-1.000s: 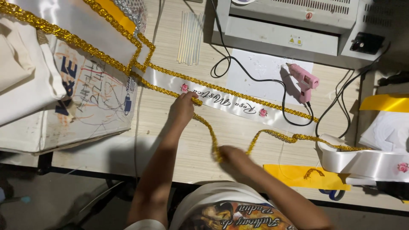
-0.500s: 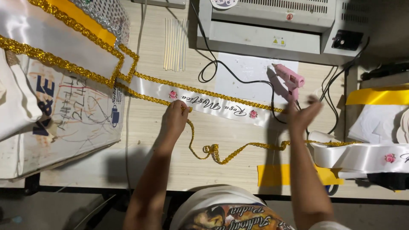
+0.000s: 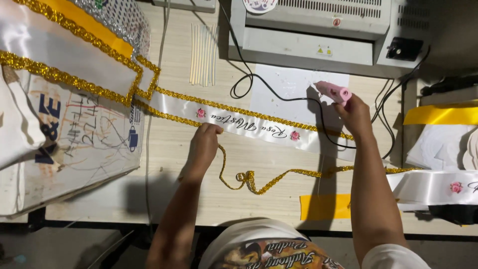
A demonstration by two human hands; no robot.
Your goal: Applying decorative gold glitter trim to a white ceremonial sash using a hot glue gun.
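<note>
White satin sash [image 3: 249, 124] laid flat across wooden surface [image 3: 174, 199], below grey machine [image 3: 308, 30]. Left hand [image 3: 204, 147] closed, pinching gold braid trim [image 3: 269, 180] at sash's lower edge. Right hand [image 3: 356, 114] gripping pink glue gun [image 3: 332, 91], apparently just above sash's right end.

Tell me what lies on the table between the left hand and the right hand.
In the head view, the white sash with gold trim and a black cord lie between the left hand and the right hand.
</note>
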